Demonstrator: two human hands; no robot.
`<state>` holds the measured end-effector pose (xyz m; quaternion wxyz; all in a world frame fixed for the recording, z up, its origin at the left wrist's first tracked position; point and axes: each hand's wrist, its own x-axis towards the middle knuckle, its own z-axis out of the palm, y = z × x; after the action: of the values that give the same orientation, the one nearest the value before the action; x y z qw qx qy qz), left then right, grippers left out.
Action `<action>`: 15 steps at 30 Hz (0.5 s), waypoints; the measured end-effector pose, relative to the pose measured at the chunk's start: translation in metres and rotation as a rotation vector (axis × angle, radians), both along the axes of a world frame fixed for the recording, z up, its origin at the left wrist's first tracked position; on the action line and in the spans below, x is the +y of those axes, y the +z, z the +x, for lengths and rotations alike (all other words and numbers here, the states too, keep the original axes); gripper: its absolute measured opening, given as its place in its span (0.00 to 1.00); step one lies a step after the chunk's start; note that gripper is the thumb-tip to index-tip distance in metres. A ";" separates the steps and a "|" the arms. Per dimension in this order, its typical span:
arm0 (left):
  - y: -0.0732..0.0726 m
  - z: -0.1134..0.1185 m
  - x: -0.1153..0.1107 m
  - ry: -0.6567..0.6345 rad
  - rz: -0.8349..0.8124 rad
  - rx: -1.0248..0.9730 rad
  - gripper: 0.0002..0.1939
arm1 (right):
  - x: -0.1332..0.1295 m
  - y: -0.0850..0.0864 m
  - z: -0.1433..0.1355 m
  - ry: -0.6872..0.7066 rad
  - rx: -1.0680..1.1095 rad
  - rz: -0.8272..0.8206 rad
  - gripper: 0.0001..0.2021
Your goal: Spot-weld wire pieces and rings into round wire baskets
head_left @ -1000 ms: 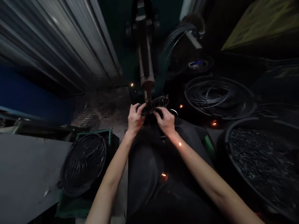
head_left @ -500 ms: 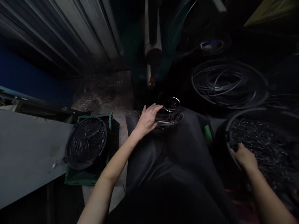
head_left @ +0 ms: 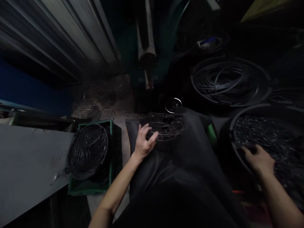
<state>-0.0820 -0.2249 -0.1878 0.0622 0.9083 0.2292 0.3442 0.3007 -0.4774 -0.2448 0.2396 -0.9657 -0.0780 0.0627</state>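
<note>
- Wire frame, one, round and basket-like, thin dark wire; lies at my lap, below and apart from the tip of the upright machine arm.
- My left hand, at the near left edge of the frame; fingers half curled, thumb well parted from them; I cannot tell whether they touch the wire.
- My right hand, over the near left part of the large dark bin, thumb and fingers bent; I cannot tell whether I hold anything in it.
- Small metal pieces, many, loose, heaped in that bin.
- Black apron, one, spread over my lap, beneath the frame.
- Bright metal ring, one, just beyond the frame.
- Coiled wire, in a round tub beyond the bin.
- Green crate, one, on my left; bears a tilted black basin with wire loops inside.
- Corrugated panel, one, far left.
</note>
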 end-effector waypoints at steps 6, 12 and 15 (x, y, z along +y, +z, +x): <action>0.012 0.014 -0.065 0.009 0.198 -0.029 0.15 | -0.006 0.002 0.003 -0.113 -0.107 -0.005 0.18; 0.057 0.048 -0.094 -0.131 0.059 0.110 0.13 | -0.015 0.001 -0.004 -0.081 -0.217 0.069 0.12; 0.070 0.058 -0.100 -0.104 0.159 0.171 0.10 | -0.017 0.003 -0.003 -0.090 -0.247 0.119 0.14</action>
<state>-0.0244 -0.3248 -0.1181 -0.0122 0.9471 0.1582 0.2791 0.2977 -0.4946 -0.2422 0.2877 -0.9526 -0.0671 -0.0723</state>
